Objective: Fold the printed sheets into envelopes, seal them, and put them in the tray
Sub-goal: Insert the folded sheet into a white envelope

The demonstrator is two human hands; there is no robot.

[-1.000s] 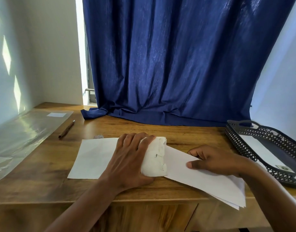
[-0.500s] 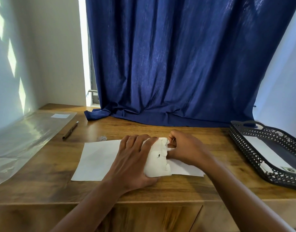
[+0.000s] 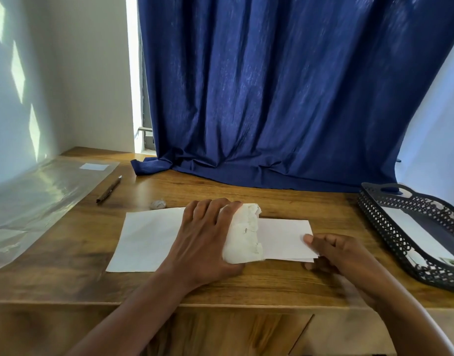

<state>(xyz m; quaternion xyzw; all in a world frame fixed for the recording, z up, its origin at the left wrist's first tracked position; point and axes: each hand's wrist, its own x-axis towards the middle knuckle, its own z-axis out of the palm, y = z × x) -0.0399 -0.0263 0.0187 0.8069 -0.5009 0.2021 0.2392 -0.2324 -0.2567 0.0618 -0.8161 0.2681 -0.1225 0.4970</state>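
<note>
Wooden desk (image 3: 285,283), blank white sheets (image 3: 149,237), no legible print, black tray (image 3: 390,235)

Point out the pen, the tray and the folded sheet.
pen (image 3: 109,189): head view, middle of its barrel.
tray (image 3: 382,222): head view, on its perforated near wall.
folded sheet (image 3: 285,237): head view, bare folded part between the hands.

Desk, curtain and a few stray things

A blue curtain (image 3: 285,98) hangs behind the wooden desk (image 3: 285,283), its hem bunched on the desktop. At the left lies a clear plastic sheet (image 3: 36,199) with a small white label (image 3: 94,166) — a pen (image 3: 109,189) just beside it, a crumpled wad (image 3: 157,204) nearby.
</note>
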